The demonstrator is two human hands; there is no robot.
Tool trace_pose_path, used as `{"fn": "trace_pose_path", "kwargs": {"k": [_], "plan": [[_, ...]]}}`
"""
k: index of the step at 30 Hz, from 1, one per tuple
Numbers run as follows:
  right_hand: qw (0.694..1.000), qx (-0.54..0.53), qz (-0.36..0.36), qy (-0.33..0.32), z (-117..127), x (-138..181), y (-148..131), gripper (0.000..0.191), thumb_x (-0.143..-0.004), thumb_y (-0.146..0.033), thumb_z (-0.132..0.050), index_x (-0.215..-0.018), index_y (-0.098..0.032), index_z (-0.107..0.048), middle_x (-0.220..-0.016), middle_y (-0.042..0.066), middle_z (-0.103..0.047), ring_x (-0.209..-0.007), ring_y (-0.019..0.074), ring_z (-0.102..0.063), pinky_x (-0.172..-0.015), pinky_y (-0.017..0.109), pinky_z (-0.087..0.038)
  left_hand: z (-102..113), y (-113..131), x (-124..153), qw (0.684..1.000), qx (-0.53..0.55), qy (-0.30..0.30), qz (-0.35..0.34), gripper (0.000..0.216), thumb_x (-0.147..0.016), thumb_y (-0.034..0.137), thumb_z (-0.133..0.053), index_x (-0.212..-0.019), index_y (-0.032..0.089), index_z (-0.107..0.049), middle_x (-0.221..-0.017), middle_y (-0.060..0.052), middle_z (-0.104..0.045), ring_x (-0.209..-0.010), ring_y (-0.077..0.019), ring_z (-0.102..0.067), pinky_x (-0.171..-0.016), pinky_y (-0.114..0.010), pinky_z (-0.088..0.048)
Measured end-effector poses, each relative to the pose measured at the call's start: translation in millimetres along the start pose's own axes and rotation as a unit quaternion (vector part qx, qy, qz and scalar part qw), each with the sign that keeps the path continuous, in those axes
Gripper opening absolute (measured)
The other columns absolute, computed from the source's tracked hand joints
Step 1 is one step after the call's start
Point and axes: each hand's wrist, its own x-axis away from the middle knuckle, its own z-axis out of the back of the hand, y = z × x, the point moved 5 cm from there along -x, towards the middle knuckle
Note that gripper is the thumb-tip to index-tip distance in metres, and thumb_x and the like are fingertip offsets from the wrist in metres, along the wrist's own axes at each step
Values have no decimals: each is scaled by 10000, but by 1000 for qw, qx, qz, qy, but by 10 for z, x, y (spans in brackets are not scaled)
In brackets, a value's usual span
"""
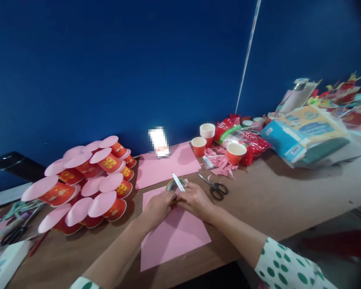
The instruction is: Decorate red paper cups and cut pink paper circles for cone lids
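Observation:
A sheet of pink paper lies on the brown table in front of me. On its upper part sits a roll of tape, partly covered by my fingers. My left hand is closed at the roll's near left edge. My right hand grips a white marker that points up and away, and its fingers also rest by the roll. Black-handled scissors lie just right of my right hand. Behind the sheet is more pink paper.
Red paper cups with pink discs are stacked on their sides at left. Upright cups, pink scraps and a red plastic package stand at back right. Further right lies a blue-yellow package. A blue wall rises behind.

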Motion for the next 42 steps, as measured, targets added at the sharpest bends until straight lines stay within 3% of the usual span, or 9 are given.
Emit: {"fn": "trace_pose_path", "kwargs": {"k": [4,6,8,11,14,17,22,28,42], "plan": [[999,-29,15,16,65,25,-41,101,-787,-287,-680,-795,-198,-633,-786,43,-667,-875,199,-569,-840,347,-434,-1,-11,-18,1000,3,-8,-4,160,-809,172,-459,-849,188,-613,-878,-47,-668,-822,-188,-607,-733,-271,-425],[997,-54,14,44,174,33,-57,219,-758,-358,-701,-893,-199,-634,-880,64,-678,-954,232,-560,-879,384,-430,-14,-38,-29,1000,8,-15,6,172,-821,222,-474,-886,194,-631,-903,-51,-680,-836,-196,-614,-733,-273,-428],[992,-93,-26,84,327,26,-9,332,-749,-388,-696,-1009,-200,-609,-968,80,-673,-992,246,-553,-881,393,-439,-22,-60,-38,1000,7,-23,18,190,-825,258,-484,-918,210,-642,-920,-44,-686,-852,-200,-616,-736,-274,-430],[957,-188,-135,172,582,12,197,275,-832,-326,-588,-1073,-200,-548,-1051,93,-649,-981,212,-583,-853,359,-465,-3,-54,-41,999,4,-27,21,197,-824,257,-477,-919,231,-647,-945,-26,-684,-878,-200,-609,-749,-274,-424],[909,-277,-204,237,771,12,417,237,-925,-330,-431,-1110,-198,-499,-890,63,-681,-807,167,-628,-752,318,-494,33,4,-37,1000,9,-24,-8,202,-841,277,-456,-899,220,-641,-928,-25,-676,-853,-194,-601,-749,-278,-419],[891,-301,-225,256,887,43,512,316,-957,-396,-352,-1157,-191,-486,-729,19,-666,-633,137,-597,-652,279,-492,52,53,-30,999,15,-13,-39,220,-850,267,-433,-874,198,-641,-885,-38,-667,-823,-192,-588,-742,-286,-415],[926,-207,-206,240,922,163,418,302,-942,-418,-408,-1005,-192,-598,-745,27,-639,-689,153,-596,-681,271,-474,10,28,-31,999,29,-7,-42,232,-847,238,-430,-899,194,-652,-901,-52,-674,-858,-208,-587,-771,-309,-424],[962,-103,-170,186,676,225,387,258,-959,-331,-374,-873,-182,-566,-811,66,-637,-739,180,-593,-724,287,-450,10,30,-20,999,38,-12,-33,230,-851,248,-453,-933,186,-658,-937,-47,-678,-886,-214,-600,-803,-314,-433],[973,-67,-172,140,376,100,500,212,-961,-290,-377,-870,-172,-528,-859,78,-641,-825,192,-604,-769,275,-433,-68,-27,-50,999,-17,-34,-14,227,-875,300,-470,-998,226,-646,-1053,-36,-685,-962,-211,-623,-821,-300,-450]]}}
